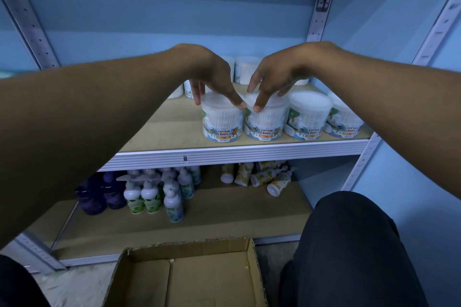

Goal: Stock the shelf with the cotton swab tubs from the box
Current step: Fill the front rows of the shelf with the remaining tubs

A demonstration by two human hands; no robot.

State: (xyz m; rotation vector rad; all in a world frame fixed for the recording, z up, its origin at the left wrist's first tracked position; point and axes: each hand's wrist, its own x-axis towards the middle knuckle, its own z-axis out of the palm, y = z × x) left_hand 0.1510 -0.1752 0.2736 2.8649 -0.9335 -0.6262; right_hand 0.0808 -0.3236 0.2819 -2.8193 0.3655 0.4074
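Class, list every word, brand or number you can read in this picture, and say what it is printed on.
"COTTON BUDS": on the label of the leftmost front tub, under the left hand.
"COTTON BUDS": on the second tub, under the right hand, and on the third tub and fourth tub.
Small print below it: blurred.
Bottle labels on the lower shelf: unreadable.

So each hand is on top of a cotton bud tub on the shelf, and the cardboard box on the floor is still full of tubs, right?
Not quite. The head view shows the cardboard box with no tubs in it. The rest holds: the left hand and right hand each rest on a cotton bud tub on the shelf.
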